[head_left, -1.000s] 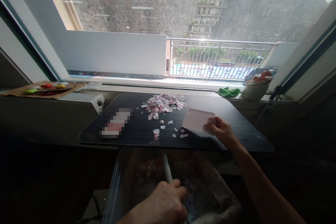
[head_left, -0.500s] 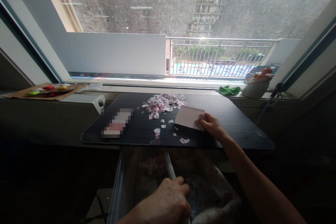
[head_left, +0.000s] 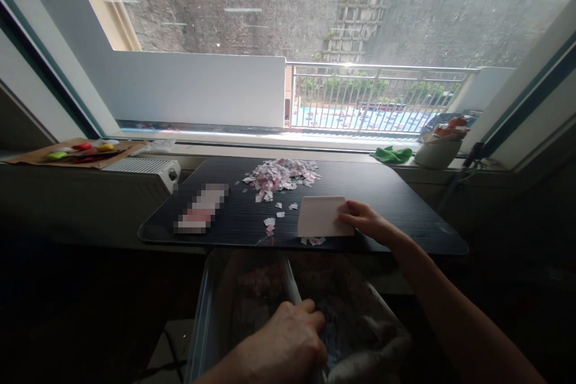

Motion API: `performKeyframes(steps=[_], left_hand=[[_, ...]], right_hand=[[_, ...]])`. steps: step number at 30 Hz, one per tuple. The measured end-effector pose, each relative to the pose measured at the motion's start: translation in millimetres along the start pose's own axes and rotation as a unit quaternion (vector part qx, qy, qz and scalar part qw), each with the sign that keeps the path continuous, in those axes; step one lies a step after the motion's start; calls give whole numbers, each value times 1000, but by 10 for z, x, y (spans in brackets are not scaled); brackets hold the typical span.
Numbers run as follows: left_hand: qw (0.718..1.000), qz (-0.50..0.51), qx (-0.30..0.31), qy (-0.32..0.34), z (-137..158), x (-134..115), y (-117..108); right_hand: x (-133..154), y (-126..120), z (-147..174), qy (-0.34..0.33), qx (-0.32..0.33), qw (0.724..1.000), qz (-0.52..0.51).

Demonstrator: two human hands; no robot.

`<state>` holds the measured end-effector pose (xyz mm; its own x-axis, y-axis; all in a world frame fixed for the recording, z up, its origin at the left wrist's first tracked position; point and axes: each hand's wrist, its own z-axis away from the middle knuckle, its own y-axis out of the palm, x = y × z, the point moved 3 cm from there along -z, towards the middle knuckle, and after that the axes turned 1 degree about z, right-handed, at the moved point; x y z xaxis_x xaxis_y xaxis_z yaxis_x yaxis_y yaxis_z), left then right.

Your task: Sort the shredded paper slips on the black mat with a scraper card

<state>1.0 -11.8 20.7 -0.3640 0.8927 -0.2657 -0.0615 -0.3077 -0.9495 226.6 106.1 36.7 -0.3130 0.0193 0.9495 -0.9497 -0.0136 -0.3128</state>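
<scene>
My right hand [head_left: 365, 220] pinches the right side of a white flat card-like scraper [head_left: 321, 217], which stands over the dark table [head_left: 382, 186]. Several paper scraps [head_left: 314, 241] show at its lower edge, near the table's front. Behind it lies a heap of torn white and pink paper pieces [head_left: 283, 175], with loose bits [head_left: 269, 222] scattered before it. Below the table front, my left hand [head_left: 288, 336] is closed around the rim of a clear plastic bin [head_left: 204, 300]. More paper pieces lie dimly inside the bin, and a pale bag-like liner [head_left: 378, 342] sits beside it.
A blurred-out strip [head_left: 202, 209] lies at the table's left. On the sill are a green cloth [head_left: 392, 155], a pale pot [head_left: 438, 150] and a cardboard sheet [head_left: 58, 154] bearing colourful items. A white radiator [head_left: 146, 171] stands left of the table, and a large window rises behind.
My right hand has drawn the white scraper toward the table's front edge, and small scraps have gathered beneath its lower edge. My left hand stays on the bin rim.
</scene>
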Motion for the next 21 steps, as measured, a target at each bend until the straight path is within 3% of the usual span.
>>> performKeyframes(steps=[8, 14, 21], left_hand=[[1000, 1, -7, -5, -12, 1, 15], [1000, 3, 1, -10, -29, 1, 28], [1000, -5, -24, 0, -36, -2, 31]], right_hand=[[-34, -24, 134, 6, 3, 1000, -18], [-62, -141, 323, -33, -14, 999, 5], [-54, -248, 397, -63, -78, 995, -3]])
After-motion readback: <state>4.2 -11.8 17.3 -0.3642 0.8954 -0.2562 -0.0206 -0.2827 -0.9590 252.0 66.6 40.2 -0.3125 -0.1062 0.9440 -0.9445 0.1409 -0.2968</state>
